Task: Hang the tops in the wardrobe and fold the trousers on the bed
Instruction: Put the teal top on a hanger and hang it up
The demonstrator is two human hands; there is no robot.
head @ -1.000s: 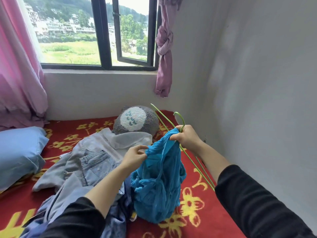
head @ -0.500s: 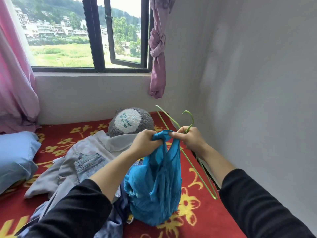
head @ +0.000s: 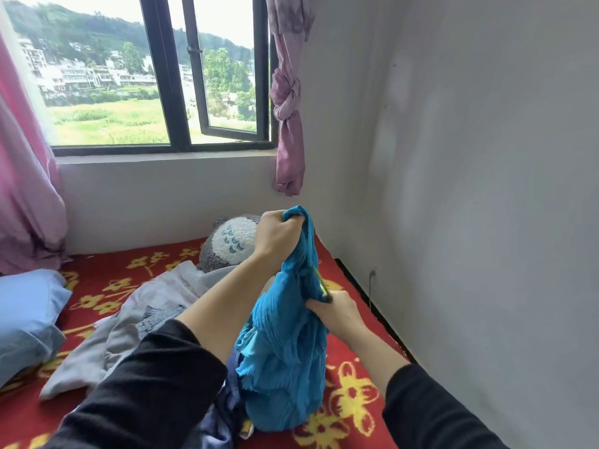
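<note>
A crinkled blue top [head: 285,351] hangs bunched above the red flowered bed [head: 353,413]. My left hand [head: 275,234] grips its upper edge, raised high. My right hand [head: 337,312] sits lower, at the top's right side, and holds the green wire hanger [head: 322,286]. Only a short green sliver of the hanger shows; the rest is inside the fabric. A heap of grey and denim clothes [head: 129,325] lies on the bed to the left of my arms.
A grey and white plush toy [head: 230,241] sits at the head of the bed. A blue pillow [head: 26,312] lies at the left. The white wall [head: 470,222] runs close along the bed's right side. A window and pink curtains [head: 288,102] are behind.
My left hand has lifted the top's edge upward. My right hand has dropped lower, and the green hanger has gone inside the blue top, so most of it is hidden.
</note>
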